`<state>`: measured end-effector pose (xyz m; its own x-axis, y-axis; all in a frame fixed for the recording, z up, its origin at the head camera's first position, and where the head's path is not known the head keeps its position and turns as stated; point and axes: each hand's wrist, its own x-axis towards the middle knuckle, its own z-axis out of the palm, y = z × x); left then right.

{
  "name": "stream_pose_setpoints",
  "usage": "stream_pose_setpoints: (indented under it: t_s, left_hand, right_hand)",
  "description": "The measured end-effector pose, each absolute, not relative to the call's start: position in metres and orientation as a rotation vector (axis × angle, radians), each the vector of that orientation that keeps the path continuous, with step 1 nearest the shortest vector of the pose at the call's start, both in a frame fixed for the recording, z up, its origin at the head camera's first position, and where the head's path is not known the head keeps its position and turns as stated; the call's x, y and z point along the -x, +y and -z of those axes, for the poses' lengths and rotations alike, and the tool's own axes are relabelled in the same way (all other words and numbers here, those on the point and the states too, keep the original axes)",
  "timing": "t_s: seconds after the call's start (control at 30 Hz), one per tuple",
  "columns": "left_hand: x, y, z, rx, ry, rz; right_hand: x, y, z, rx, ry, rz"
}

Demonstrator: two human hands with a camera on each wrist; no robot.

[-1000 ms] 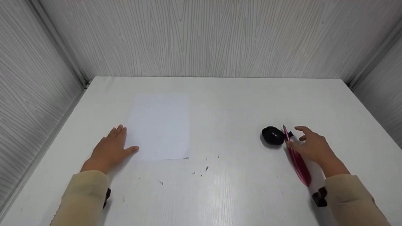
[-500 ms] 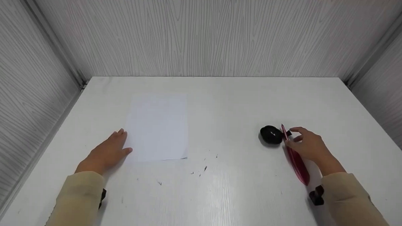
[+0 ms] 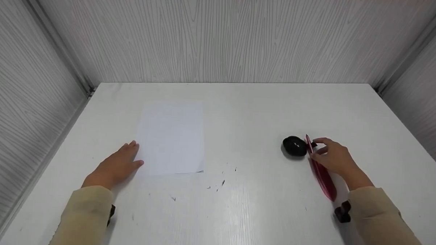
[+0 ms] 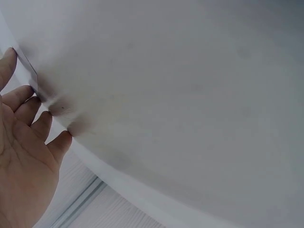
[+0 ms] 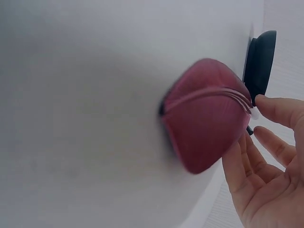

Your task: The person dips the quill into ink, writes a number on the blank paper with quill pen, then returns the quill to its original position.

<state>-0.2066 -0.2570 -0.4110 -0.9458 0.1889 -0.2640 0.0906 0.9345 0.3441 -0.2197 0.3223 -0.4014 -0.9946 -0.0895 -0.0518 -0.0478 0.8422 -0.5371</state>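
Observation:
In the head view, a red feather-shaped pen point(image 3: 323, 178) lies at the right, its tip pointing away from me. Close against its upper part is a glossy black rounded object point(image 3: 294, 146), with a small black end showing beyond the pen. My right hand point(image 3: 334, 155) rests beside the pen, thumb at its shaft and bent index finger near the small black end; thumb and index tips stay apart. The right wrist view shows the broad pink feather end point(image 5: 206, 118). Farther left, my left hand point(image 3: 116, 166) rests with extended fingers at the left edge of a white paper sheet point(image 3: 172, 137).
A white table point(image 3: 243, 217) spreads under everything, with several dark scuff marks point(image 3: 223, 182) near its middle. Grey wood-grain panels point(image 3: 221, 39) stand at the back and both sides. Each wrist carries a small black device point(image 3: 343, 211).
My right index finger has come nearer the small black end. My left hand has drawn back slightly left, its thumb closer to the sheet's edge. Little differs over the last half second.

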Motion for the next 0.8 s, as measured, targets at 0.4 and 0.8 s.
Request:
stream_pose_setpoints:
  t_s: [0.4, 0.8]
  left_hand:
    - [0.2046, -0.2561, 0.4109, -0.235, 2.794, -0.495]
    - [0.2011, -0.2525, 0.4104, -0.239, 2.805, -0.487]
  right_hand:
    - [0.2203, 0.3204, 0.402, 0.132, 2.927, 0.887]
    - [0.2204, 0.3243, 0.4014, 0.105, 2.867, 1.011]
